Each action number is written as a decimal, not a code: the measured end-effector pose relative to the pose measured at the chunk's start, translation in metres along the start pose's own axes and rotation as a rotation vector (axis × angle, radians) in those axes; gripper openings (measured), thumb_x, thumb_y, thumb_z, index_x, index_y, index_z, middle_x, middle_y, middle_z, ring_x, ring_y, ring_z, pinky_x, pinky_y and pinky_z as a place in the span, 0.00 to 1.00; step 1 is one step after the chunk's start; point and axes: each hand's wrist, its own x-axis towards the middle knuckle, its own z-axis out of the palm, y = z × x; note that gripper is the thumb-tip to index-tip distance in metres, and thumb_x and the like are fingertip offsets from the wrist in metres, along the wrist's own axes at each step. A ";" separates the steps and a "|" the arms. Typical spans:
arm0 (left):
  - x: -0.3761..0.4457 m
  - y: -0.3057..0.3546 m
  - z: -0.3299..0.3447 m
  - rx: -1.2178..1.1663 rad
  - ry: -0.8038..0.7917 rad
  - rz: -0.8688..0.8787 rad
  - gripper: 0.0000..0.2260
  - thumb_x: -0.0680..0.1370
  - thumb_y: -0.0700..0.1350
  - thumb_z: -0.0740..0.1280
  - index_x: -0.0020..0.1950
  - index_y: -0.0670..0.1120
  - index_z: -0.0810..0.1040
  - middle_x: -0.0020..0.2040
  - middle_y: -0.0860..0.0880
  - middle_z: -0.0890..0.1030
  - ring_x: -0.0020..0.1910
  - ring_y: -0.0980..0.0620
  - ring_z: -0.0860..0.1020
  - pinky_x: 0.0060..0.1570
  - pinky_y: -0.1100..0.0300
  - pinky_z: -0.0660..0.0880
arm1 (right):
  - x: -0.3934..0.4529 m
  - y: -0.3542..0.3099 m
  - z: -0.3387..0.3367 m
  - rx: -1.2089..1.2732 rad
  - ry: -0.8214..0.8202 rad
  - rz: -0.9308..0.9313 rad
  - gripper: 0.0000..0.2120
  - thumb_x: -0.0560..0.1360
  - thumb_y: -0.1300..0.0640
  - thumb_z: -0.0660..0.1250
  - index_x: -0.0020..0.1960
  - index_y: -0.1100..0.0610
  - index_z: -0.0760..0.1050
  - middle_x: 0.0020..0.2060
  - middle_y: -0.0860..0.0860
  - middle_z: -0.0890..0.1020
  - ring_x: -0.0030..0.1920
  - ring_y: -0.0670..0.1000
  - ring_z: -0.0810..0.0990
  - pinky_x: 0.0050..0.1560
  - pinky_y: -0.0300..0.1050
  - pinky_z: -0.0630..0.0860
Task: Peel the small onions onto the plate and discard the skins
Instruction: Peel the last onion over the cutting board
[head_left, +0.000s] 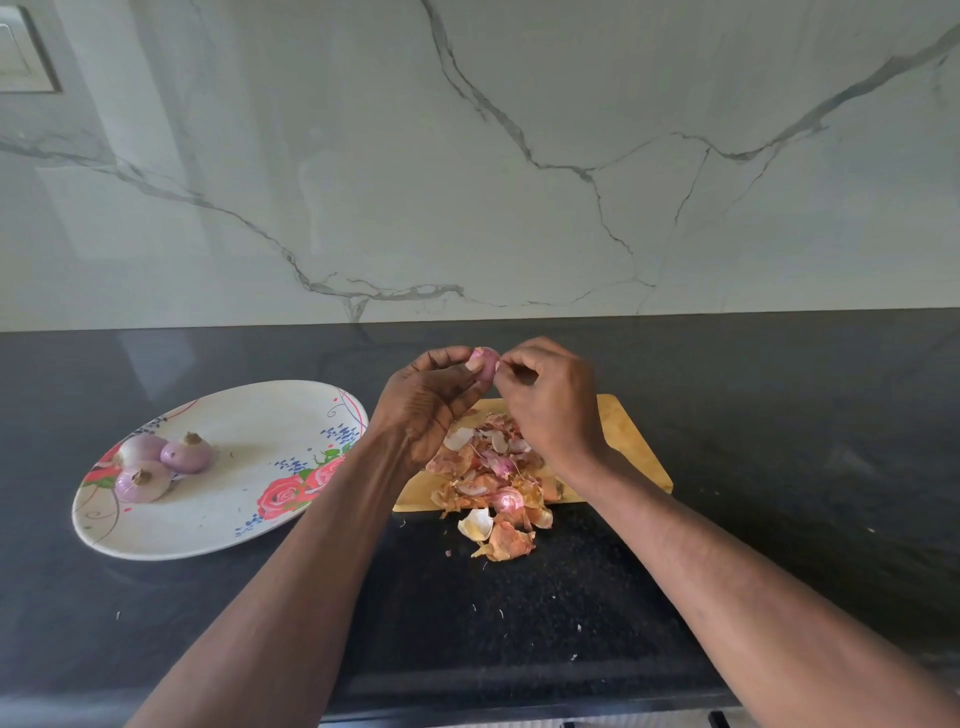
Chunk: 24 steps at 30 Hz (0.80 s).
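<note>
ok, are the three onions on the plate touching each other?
Touching. Head view: the three onions sit clustered on the plate, no gap visible between neighbours.

A plate (218, 525) sits at the left of the frame on the counter (779, 519), with three onions (163, 465) clustered on its left part. To its right, at centre, lies a cutting board (623, 431) with a pile of skins (493, 483) spilling off its lower edge onto the counter. Above the board, the left hand (431, 400) and right hand (550, 400) meet around one onion (485, 364). A wall (467, 156) fills the upper frame behind the counter.
</note>
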 end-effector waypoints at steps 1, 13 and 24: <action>0.000 0.000 0.000 0.014 0.000 0.011 0.07 0.72 0.29 0.69 0.48 0.37 0.78 0.45 0.40 0.86 0.43 0.47 0.86 0.45 0.57 0.83 | 0.000 0.001 0.002 -0.053 0.004 -0.024 0.12 0.77 0.56 0.69 0.40 0.63 0.81 0.37 0.52 0.81 0.33 0.50 0.78 0.31 0.49 0.78; -0.004 -0.005 0.002 0.169 -0.025 0.068 0.07 0.77 0.28 0.64 0.49 0.37 0.80 0.45 0.43 0.85 0.43 0.47 0.85 0.45 0.56 0.84 | -0.001 -0.001 0.005 -0.301 0.063 -0.161 0.11 0.76 0.62 0.70 0.38 0.61 0.71 0.33 0.54 0.73 0.33 0.48 0.67 0.31 0.39 0.61; -0.003 0.002 0.003 0.026 -0.026 -0.018 0.08 0.79 0.33 0.65 0.58 0.35 0.77 0.49 0.39 0.84 0.47 0.45 0.85 0.51 0.54 0.83 | 0.008 0.004 -0.009 0.044 0.024 0.082 0.09 0.74 0.67 0.71 0.53 0.61 0.78 0.46 0.53 0.79 0.41 0.43 0.76 0.40 0.34 0.76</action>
